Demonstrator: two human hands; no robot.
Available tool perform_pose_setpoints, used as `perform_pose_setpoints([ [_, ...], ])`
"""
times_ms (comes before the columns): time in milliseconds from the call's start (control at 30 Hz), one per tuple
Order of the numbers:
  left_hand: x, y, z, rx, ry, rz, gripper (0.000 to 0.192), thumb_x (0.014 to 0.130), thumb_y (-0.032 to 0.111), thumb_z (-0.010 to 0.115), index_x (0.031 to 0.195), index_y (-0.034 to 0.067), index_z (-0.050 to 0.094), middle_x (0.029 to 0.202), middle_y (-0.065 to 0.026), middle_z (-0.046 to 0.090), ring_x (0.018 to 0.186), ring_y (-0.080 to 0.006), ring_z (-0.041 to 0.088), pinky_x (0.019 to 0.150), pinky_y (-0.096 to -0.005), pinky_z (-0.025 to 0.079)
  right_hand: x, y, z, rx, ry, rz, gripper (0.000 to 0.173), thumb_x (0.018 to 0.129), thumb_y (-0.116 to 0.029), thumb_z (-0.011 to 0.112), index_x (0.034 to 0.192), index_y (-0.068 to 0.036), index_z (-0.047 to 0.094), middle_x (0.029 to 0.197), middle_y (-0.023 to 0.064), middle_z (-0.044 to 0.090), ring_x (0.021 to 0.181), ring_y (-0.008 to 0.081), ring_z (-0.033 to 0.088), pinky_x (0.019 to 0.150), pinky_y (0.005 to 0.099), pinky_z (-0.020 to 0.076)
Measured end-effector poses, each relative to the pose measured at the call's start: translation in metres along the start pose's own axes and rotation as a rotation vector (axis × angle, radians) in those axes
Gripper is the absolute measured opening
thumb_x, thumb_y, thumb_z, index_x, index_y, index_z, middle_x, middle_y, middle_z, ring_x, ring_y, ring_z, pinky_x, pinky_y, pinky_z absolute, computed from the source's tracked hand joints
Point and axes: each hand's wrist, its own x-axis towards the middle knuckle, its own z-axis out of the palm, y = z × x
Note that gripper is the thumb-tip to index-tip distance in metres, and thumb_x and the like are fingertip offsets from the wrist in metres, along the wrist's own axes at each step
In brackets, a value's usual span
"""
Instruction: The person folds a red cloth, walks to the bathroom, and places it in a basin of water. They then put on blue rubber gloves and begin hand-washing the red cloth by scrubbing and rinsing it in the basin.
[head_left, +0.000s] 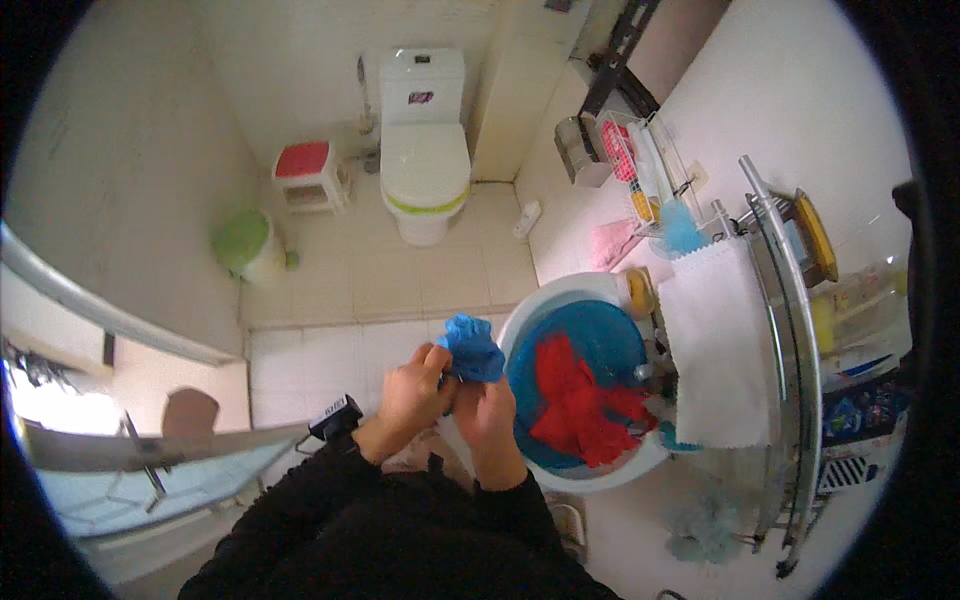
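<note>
My left hand (417, 397) and my right hand (485, 414) are together in front of me, left of the sink. Both grip a bunched blue cloth (474, 351), which sticks up beyond my fingers; its lower part is hidden by them. At the right, a blue plastic basin (592, 319) stands in the white washbasin (559, 289). Red cloth (581, 409) lies crumpled in the blue basin, partly over its right side near the faucet.
A white towel (720, 345) hangs beside the washbasin, near a metal rail (796, 315). A wire rack (637, 172) holds small items. Beyond are a toilet (425, 161), a red-topped stool (304, 159) and a green-lidded bin (241, 241). A glass-like panel stands at left.
</note>
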Motion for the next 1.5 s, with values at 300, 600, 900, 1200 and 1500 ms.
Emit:
perform_pose_setpoints([
  [300, 0.075, 0.019, 0.043, -0.113, -0.223, 0.187, 0.017, 0.071, 0.008, 0.062, 0.085, 0.008, 0.052, 0.083, -0.0121, 0.058, 0.068, -0.0368, 0.059, 0.056, -0.0425, 0.048, 0.057, -0.047, -0.029, 0.045, 0.188, -0.243, 0.018, 0.091, -0.019, 0.052, 0.101, -0.005, 0.058, 0.093, 0.0022, 0.058, 0.084, 0.0139, 0.055, 0.077, 0.0275, 0.0431],
  [600, 0.126, 0.032, 0.042, -0.286, -0.522, 0.299, 0.016, 0.074, 0.010, 0.068, 0.084, 0.004, 0.057, 0.082, -0.0144, 0.061, 0.069, -0.0297, 0.061, 0.059, -0.0338, 0.049, 0.064, -0.067, -0.036, -0.379, 0.318, -0.136, 0.022, 0.086, -0.024, 0.054, 0.102, -0.010, 0.059, 0.092, 0.0039, 0.059, 0.079, 0.0148, 0.055, 0.070, 0.0295, 0.0440],
  [900, 0.253, 0.009, 0.048, -0.515, -0.847, 0.365, 0.041, 0.082, 0.023, 0.067, 0.115, 0.002, 0.053, 0.106, -0.0092, 0.059, 0.096, -0.0171, 0.057, 0.069, -0.0267, 0.048, 0.071, -0.076, -0.002, -0.186, 0.258, -0.531, 0.050, 0.090, -0.039, 0.050, 0.124, -0.002, 0.048, 0.123, 0.0124, 0.055, 0.114, 0.0269, 0.052, 0.099, 0.0378, 0.0388],
  [1200, 0.300, -0.018, 0.069, -0.704, -1.445, 0.125, 0.022, 0.084, 0.023, 0.066, 0.095, 0.005, 0.061, 0.078, 0.0011, 0.056, 0.068, -0.0068, 0.052, 0.058, -0.0212, 0.042, 0.073, -0.006, -0.005, 0.181, 0.692, -0.594, 0.042, 0.092, -0.030, 0.049, 0.119, 0.003, 0.051, 0.124, 0.0132, 0.053, 0.112, 0.0257, 0.052, 0.102, 0.0377, 0.0371],
  [1500, 0.261, 0.016, 0.074, -0.546, -0.933, 0.743, 0.033, 0.075, 0.022, 0.072, 0.099, 0.005, 0.058, 0.098, -0.0087, 0.057, 0.089, -0.0182, 0.056, 0.072, -0.0315, 0.046, 0.041, 0.004, 0.022, 0.308, 0.443, -1.088, 0.033, 0.094, -0.023, 0.046, 0.119, -0.001, 0.051, 0.122, 0.0107, 0.054, 0.113, 0.0239, 0.051, 0.102, 0.0374, 0.0365],
])
